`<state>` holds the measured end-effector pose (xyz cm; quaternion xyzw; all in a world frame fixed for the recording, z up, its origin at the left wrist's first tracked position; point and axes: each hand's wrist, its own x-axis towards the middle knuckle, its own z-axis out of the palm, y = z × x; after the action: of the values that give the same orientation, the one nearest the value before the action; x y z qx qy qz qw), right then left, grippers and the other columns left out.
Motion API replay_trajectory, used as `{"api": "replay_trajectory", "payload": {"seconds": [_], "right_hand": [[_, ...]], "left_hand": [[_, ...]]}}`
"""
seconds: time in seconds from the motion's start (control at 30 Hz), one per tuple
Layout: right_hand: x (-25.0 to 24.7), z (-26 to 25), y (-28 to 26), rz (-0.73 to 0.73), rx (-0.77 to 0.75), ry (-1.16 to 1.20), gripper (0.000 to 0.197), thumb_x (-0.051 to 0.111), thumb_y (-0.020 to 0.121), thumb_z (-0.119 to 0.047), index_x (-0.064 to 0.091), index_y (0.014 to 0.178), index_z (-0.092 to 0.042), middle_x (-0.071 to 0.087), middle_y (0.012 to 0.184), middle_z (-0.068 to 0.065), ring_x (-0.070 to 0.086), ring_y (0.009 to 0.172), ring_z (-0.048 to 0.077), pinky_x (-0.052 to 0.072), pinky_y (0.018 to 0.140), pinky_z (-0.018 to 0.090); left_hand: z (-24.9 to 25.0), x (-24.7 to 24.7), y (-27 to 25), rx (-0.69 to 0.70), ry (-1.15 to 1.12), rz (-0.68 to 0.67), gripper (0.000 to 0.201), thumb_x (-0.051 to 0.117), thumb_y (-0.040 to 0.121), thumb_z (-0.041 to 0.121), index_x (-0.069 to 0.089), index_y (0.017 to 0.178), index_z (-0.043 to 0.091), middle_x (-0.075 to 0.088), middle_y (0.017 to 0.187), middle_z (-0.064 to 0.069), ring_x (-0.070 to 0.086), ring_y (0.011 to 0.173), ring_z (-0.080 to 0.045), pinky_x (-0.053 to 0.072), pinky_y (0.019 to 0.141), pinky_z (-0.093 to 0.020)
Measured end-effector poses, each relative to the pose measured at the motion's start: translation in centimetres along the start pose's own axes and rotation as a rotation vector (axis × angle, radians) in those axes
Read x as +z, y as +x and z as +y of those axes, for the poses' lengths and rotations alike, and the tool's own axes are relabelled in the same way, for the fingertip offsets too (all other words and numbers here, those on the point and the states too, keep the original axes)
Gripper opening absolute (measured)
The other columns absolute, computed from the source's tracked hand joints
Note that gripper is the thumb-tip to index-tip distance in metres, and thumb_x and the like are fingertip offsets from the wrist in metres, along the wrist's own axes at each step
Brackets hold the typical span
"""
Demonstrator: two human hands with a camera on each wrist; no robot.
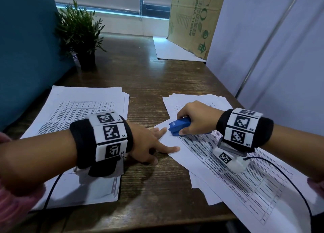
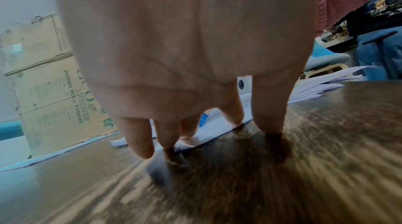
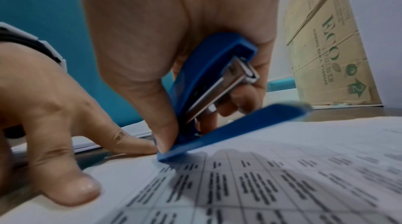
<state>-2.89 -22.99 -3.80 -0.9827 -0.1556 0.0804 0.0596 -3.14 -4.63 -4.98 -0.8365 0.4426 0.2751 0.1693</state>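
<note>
A blue stapler (image 1: 177, 125) stands on the top corner of a printed sheet (image 1: 219, 155) at the right of the wooden table (image 1: 149, 74). My right hand (image 1: 183, 124) grips it, thumb on the near side and fingers over the top. In the right wrist view the stapler (image 3: 206, 90) has its base on the sheet (image 3: 282, 176) and its upper arm tilted up, apart from the base. My left hand (image 1: 157, 143) lies just left of the stapler with straight, spread fingers pressing on the sheet's edge and the table. The left wrist view shows those fingers (image 2: 141, 138) pointing down at the wood.
A second stack of printed papers (image 1: 84, 106) lies under my left wrist. More loose sheets lie under the top sheet. At the back stand a potted plant (image 1: 82, 32) and a cardboard box (image 1: 191, 20). A blue partition (image 1: 26, 48) and a white panel (image 1: 271, 48) close the sides. A black cable (image 1: 289, 180) crosses the right sheets.
</note>
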Motion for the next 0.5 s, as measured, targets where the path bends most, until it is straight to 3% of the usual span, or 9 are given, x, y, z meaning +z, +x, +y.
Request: {"api": "replay_trajectory", "payload": {"seconds": [0.13, 0.3, 0.5], "right_hand": [[0.4, -0.4, 0.1, 0.02, 0.026, 0.014, 0.021, 0.072, 0.078, -0.031, 0.069, 0.089, -0.014, 0.051, 0.069, -0.008, 0.049, 0.069, 0.014, 0.036, 0.06, 0.024], [1.3, -0.2, -0.3, 0.038, 0.11, 0.139, 0.019, 0.072, 0.078, -0.032, 0.06, 0.072, -0.018, 0.053, 0.064, -0.006, 0.046, 0.058, 0.006, 0.033, 0.052, 0.022], [1.5, -0.2, -0.4, 0.064, 0.091, 0.115, 0.019, 0.071, 0.078, -0.031, 0.062, 0.077, -0.015, 0.051, 0.064, -0.007, 0.048, 0.063, 0.013, 0.034, 0.053, 0.023]], "left_hand": [[0.1, -0.1, 0.1, -0.011, 0.002, -0.01, 0.063, 0.037, 0.099, 0.041, -0.008, 0.14, 0.057, -0.025, 0.155, -0.005, -0.012, 0.145, -0.019, 0.014, 0.116, -0.042], [0.2, -0.2, 0.1, -0.018, 0.012, -0.019, 0.065, 0.038, 0.099, 0.04, -0.008, 0.141, 0.055, -0.025, 0.154, -0.007, -0.01, 0.146, -0.021, 0.017, 0.116, -0.043], [0.3, -0.3, 0.0, -0.021, 0.018, -0.013, 0.063, 0.038, 0.099, 0.042, -0.008, 0.141, 0.055, -0.024, 0.155, -0.006, -0.008, 0.146, -0.021, 0.017, 0.114, -0.04]]}}
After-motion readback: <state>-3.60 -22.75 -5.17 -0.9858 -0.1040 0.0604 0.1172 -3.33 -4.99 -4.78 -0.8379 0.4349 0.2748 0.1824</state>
